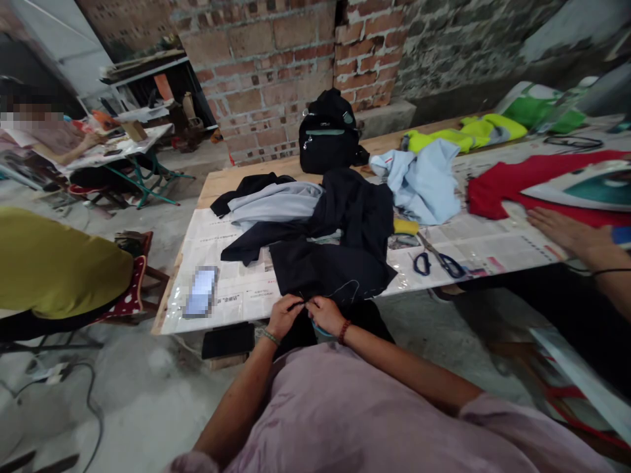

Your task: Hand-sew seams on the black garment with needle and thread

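My left hand (pixel 283 314) and my right hand (pixel 325 313) meet at the near edge of the table, both pinching the hem of a black garment (pixel 328 263) that hangs over the edge. A thin thread (pixel 345 286) loops up from my fingers across the dark cloth. Whether a needle sits between my fingers is too small to tell. A bit of blue shows under my right hand. More dark and grey-blue clothing (pixel 276 203) is piled behind it.
The table (pixel 217 180) is covered in newspaper under plastic, with a phone (pixel 201 291), blue-handled scissors (pixel 438 263), a black backpack (pixel 329 131), light blue, yellow-green and red clothes. Another person's hand (pixel 562 230) rests at right near an iron (pixel 586 187). People sit at left.
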Demonstrator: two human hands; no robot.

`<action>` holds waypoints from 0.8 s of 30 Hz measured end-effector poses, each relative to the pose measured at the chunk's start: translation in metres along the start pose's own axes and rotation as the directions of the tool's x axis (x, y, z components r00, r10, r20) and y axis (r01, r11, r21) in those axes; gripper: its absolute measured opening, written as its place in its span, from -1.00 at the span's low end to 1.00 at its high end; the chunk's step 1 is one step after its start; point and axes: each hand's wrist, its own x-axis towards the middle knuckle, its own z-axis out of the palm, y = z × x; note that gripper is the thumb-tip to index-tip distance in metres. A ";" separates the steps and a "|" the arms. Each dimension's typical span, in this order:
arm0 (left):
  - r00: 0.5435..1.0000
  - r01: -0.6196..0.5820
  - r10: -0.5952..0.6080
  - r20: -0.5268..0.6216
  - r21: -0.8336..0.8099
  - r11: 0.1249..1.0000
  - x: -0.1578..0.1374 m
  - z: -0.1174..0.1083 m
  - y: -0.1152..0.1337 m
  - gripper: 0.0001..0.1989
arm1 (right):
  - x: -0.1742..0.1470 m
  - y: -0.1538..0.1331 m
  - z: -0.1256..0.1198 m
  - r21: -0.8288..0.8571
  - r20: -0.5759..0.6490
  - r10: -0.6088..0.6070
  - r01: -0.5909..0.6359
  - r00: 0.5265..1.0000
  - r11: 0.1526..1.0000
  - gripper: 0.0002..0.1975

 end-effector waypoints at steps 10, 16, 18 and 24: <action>0.998 -0.023 0.024 -0.053 0.016 1.000 -0.001 0.005 0.001 -0.92 | -0.024 -0.028 -0.087 -0.222 0.021 -0.277 0.274 0.961 0.936 -0.76; 0.997 -0.016 0.016 -0.078 0.004 1.000 -0.001 0.004 0.003 -0.92 | -0.012 -0.056 -0.096 -0.436 -0.276 -0.518 0.375 0.810 0.818 -0.80; 0.997 -0.024 0.025 -0.068 0.009 1.000 -0.001 0.004 0.003 -0.92 | -0.002 -0.059 -0.085 -0.427 -0.316 -0.532 0.383 0.785 0.819 -0.78; 0.997 -0.014 0.015 -0.081 0.023 1.000 0.000 0.004 0.002 -0.89 | 0.035 -0.042 -0.046 -0.136 0.151 -0.104 0.125 0.983 0.983 -0.86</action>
